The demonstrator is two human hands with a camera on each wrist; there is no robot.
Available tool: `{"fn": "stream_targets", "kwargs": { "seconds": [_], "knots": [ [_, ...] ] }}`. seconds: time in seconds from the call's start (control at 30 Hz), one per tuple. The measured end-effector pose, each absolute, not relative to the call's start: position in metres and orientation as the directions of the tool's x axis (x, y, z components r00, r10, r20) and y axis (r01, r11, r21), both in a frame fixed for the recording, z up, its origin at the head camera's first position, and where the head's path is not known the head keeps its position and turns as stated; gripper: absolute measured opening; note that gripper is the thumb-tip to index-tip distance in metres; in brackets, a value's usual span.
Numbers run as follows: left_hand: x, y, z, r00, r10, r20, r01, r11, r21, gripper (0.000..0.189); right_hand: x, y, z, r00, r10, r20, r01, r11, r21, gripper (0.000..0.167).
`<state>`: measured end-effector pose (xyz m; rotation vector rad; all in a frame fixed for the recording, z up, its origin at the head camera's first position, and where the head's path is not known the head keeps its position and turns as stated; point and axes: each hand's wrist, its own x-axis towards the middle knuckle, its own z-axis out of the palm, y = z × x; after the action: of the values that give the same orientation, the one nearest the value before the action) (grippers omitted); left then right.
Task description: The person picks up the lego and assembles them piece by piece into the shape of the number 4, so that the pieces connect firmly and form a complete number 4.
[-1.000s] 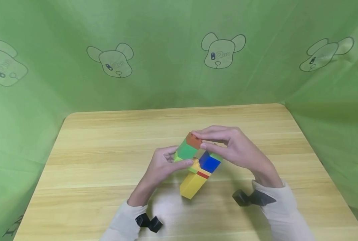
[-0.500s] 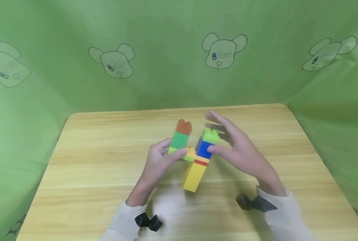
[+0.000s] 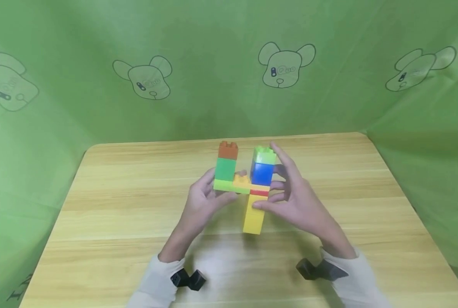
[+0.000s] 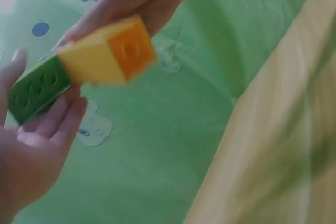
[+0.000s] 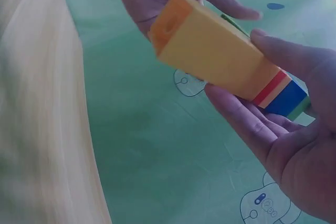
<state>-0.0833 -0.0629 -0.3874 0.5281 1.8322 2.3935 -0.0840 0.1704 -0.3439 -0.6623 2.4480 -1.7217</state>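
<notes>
Both hands hold one building-block model up over the table. A yellow column (image 3: 254, 216) forms its lower part, with a thin red layer (image 3: 259, 193) on top. To the left of it juts a light-green plate (image 3: 223, 185), carrying a green block (image 3: 225, 169) topped by a brown block (image 3: 228, 150). Opposite stands a blue block (image 3: 263, 173) under a light-green one (image 3: 265, 155). My left hand (image 3: 203, 196) holds the plate's left end, thumb in front. With the thumb on the yellow column and fingers behind, my right hand (image 3: 298, 199) grips the right side. Hollow undersides show in the left wrist view.
The wooden table (image 3: 117, 214) lies below the model. Green cloth (image 3: 213, 107) printed with bear heads hangs behind it and along both sides. Each wrist bears a black camera mount, on the left sleeve (image 3: 153, 278) and the right sleeve (image 3: 354, 278).
The right hand has left the brown block at the top and moved down to the yellow column. The model has swung more upright, its blocks now facing the head camera, with the left hand still holding it.
</notes>
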Motion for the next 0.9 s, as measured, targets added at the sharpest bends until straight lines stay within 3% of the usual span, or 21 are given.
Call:
{"fn": "stream_targets", "kwargs": {
  "seconds": [0.13,0.23,0.37,0.47,0.9],
  "knots": [
    [-0.088,-0.07,-0.381,-0.889,0.306,0.342,0.3,-0.176,0.938,0.102,-0.083,0.175,-0.34,-0.9,-0.392,0.19,-0.305,0.255,-0.918,0.122],
    [-0.092,-0.073,-0.375,-0.845,0.292,0.448,0.465,-0.01,0.885,0.12,-0.082,0.176,-0.34,-0.895,-0.401,0.196,-0.313,0.252,-0.916,0.123],
    [-0.1,-0.073,-0.37,-0.73,0.286,0.621,0.674,0.152,0.723,0.115,-0.082,0.176,-0.338,-0.881,-0.422,0.213,-0.33,0.227,-0.916,0.122],
    [-0.102,-0.073,-0.369,-0.668,0.263,0.696,0.743,0.196,0.64,0.108,-0.081,0.176,-0.336,-0.875,-0.432,0.22,-0.34,0.222,-0.914,0.12],
    [-0.107,-0.079,-0.376,-0.62,0.324,0.714,0.784,0.264,0.561,0.104,-0.089,0.181,-0.347,-0.87,-0.459,0.179,-0.31,0.227,-0.923,0.114]
  ]
}}
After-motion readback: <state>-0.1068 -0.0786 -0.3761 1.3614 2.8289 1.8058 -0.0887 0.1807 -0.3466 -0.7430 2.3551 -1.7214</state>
